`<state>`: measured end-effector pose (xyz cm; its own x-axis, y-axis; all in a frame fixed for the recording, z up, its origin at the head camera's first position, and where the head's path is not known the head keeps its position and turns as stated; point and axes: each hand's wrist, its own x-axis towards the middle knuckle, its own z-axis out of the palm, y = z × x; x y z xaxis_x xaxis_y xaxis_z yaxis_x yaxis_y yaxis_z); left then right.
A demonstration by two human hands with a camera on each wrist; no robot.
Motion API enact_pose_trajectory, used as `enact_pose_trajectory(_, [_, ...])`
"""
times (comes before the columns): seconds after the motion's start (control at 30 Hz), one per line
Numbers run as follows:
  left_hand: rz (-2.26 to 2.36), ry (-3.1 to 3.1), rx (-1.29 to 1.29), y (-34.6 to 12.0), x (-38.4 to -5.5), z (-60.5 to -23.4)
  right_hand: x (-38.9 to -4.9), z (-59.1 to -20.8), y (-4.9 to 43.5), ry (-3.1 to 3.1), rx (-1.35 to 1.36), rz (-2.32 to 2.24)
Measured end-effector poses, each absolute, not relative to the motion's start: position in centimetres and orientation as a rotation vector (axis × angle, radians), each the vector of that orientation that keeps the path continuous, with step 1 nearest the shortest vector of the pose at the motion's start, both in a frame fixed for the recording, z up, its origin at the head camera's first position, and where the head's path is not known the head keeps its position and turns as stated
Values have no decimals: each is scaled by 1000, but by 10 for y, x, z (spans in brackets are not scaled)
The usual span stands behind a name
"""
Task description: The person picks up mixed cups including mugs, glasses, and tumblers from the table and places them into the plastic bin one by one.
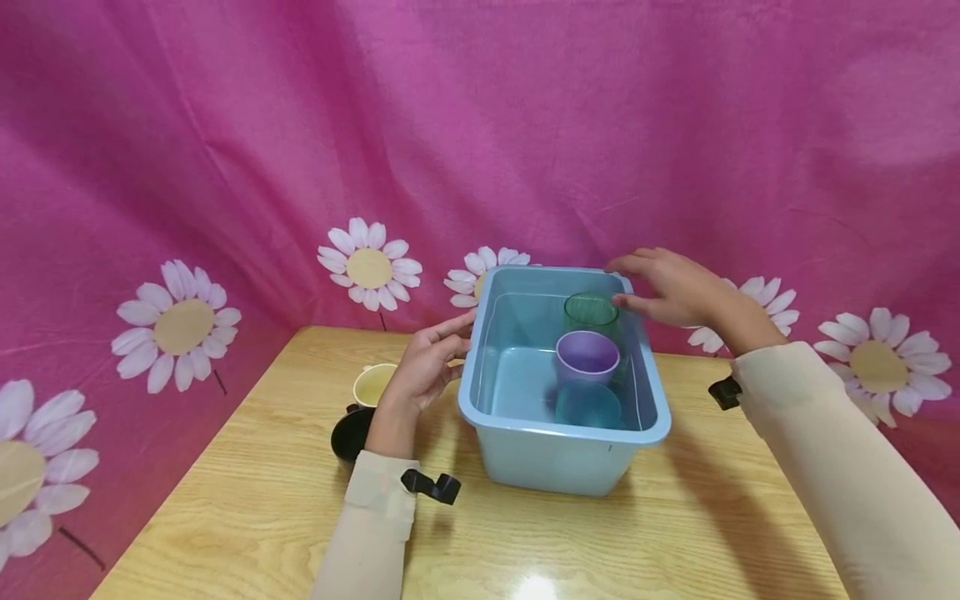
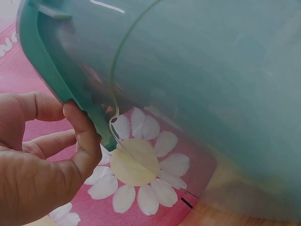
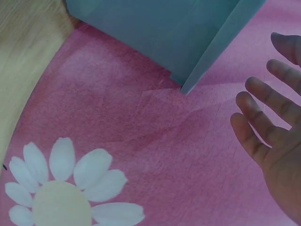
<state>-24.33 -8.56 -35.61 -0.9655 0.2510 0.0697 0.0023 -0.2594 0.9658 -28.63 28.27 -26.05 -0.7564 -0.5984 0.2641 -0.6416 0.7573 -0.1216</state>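
Observation:
A light blue plastic tub (image 1: pixel 558 462) stands at the middle of the wooden table. Along its right side are a green clear cup (image 1: pixel 591 310), a purple cup (image 1: pixel 587 354) and a teal cup (image 1: pixel 588 406). My left hand (image 1: pixel 429 367) holds the tub's left rim; in the left wrist view its thumb and fingers (image 2: pixel 87 129) are bent at the rim's edge. Over the far right corner of the tub hovers my right hand (image 1: pixel 671 287), fingers spread. In the right wrist view this right hand (image 3: pixel 277 122) appears apart from the rim, holding nothing.
Left of the tub, a pale yellow cup (image 1: pixel 372 385) and a black cup (image 1: pixel 349 435) stand on the table (image 1: pixel 247 483), partly behind my left forearm. A pink cloth (image 1: pixel 480 125) with white flowers hangs behind and at the left.

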Motion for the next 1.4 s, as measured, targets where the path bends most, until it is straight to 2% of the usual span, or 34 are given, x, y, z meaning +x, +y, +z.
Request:
enact_pose_trajectory(0.23, [2366, 1775, 321, -84, -243, -358, -277, -272, 296, -2754, 873, 411])
enact_pose_trajectory(1.4, [2350, 1805, 295, -86, -244, -357, -245, -343, 315, -2449, 752, 955])
